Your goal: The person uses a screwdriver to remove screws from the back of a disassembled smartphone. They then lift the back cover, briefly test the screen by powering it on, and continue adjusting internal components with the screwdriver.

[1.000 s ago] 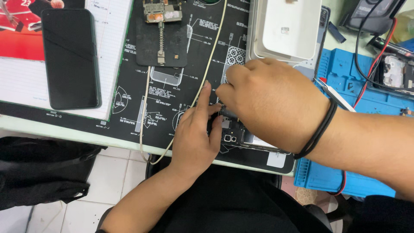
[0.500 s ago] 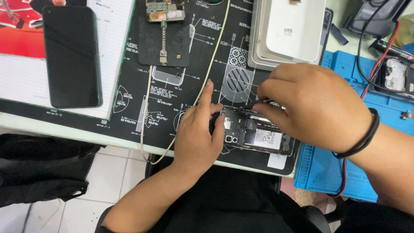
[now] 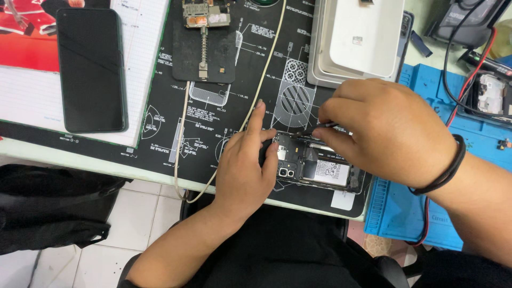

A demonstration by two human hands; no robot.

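The right hand [image 3: 392, 130] covers the upper right part of the opened phone [image 3: 314, 169], so the tip of the thin dark tool [image 3: 314, 128] it pinches cannot be made out. The left hand [image 3: 246, 168] hides the phone's left end. Right of the phone, the blue mat [image 3: 397, 213] runs under the right forearm.

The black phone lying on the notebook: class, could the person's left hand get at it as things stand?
Probably yes. The left hand rests on the opened phone, and only bare black mat and a cream cable lie between it and the black phone; nothing covers it.
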